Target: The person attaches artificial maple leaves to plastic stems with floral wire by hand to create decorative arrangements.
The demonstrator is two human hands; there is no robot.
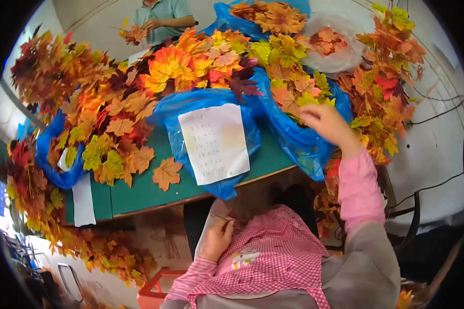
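Note:
My left hand (217,239) is low in front of my pink checked apron (273,242), its fingers closed on a thin brown stem (222,218). My right hand (329,124) reaches over an open blue plastic bag (340,103) on the table's right side. Its fingers are stretched toward the orange and yellow artificial maple leaves (307,85) in that bag. Nothing shows in this hand, and I cannot tell whether its fingertips touch the leaves. A paper sheet with handwriting (214,144) lies on another blue bag (170,110) straight ahead of me.
Artificial leaves (172,64) heap across the green table (139,198), and a single orange leaf (167,173) lies near its front edge. A clear plastic bag (353,38) holds more leaves at the back right. Leaf garlands (98,250) hang at the left. Across the table sits another person (162,23) holding leaves.

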